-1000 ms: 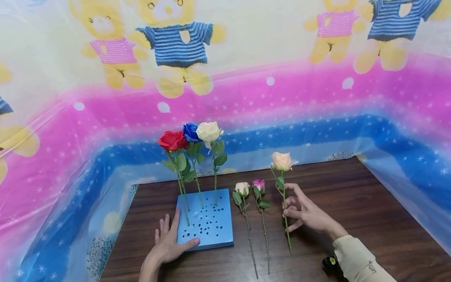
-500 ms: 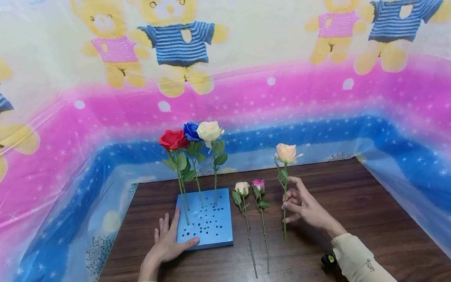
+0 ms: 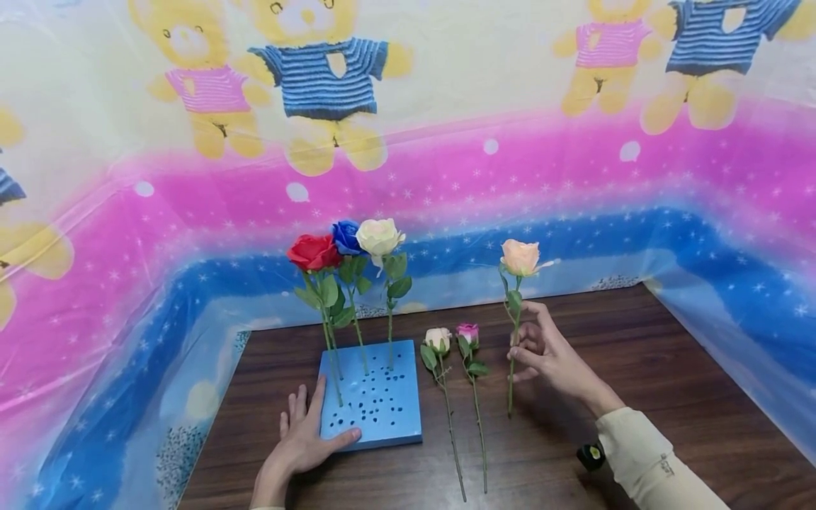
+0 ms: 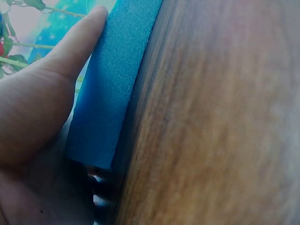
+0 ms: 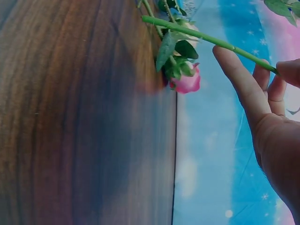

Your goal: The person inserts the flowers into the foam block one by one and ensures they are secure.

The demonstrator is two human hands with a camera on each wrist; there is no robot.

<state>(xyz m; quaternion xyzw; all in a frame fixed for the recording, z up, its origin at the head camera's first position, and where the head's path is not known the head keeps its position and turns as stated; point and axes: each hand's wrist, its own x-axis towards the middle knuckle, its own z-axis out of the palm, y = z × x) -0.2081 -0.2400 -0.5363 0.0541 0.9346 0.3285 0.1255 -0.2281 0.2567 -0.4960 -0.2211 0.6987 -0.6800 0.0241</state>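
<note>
My right hand (image 3: 553, 358) pinches a peach rose (image 3: 520, 258) by its green stem between thumb and fingers. The rose stands nearly upright, its stem end above the table. In the right wrist view, the lower stem (image 5: 211, 40) sticks out past the fingertips. My left hand (image 3: 304, 440) rests against a light blue foam block (image 3: 408, 404) full of small holes, thumb on its front edge and fingers spread along its left side. Red (image 3: 312, 252), blue (image 3: 347, 237) and white (image 3: 380, 236) roses stand in the block.
A cream rose (image 3: 438, 341) and a pink rose (image 3: 468, 333) lie side by side on the dark wooden table (image 3: 510, 467), between block and right hand. A small black object (image 3: 591, 457) is by the right sleeve. A bear-print cloth (image 3: 446, 177) hangs behind.
My right hand has lifted the peach rose up and away from me, and its stem has come more upright. The left hand and the block have stayed put.
</note>
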